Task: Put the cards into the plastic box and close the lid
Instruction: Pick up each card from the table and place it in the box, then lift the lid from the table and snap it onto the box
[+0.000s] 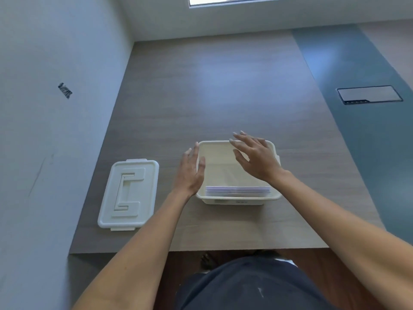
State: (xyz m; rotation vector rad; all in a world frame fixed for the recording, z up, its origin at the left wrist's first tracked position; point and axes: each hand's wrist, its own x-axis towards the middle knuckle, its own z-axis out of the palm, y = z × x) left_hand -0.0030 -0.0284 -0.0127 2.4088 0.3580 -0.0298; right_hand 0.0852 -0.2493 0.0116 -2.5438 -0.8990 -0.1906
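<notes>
So the pale lilac cards (238,190) are stacked inside the open cream plastic box (238,199) on the grey wood-grain table (223,86), white lid (128,194) lying off to its left, left hand (190,173) and right hand (257,157) both spread, holding nothing.

Single head-worn wide-angle view, looking forward and steeply down over the table (223,90). Close range: both forearms enter from the bottom edge, torso at bottom centre.
</notes>
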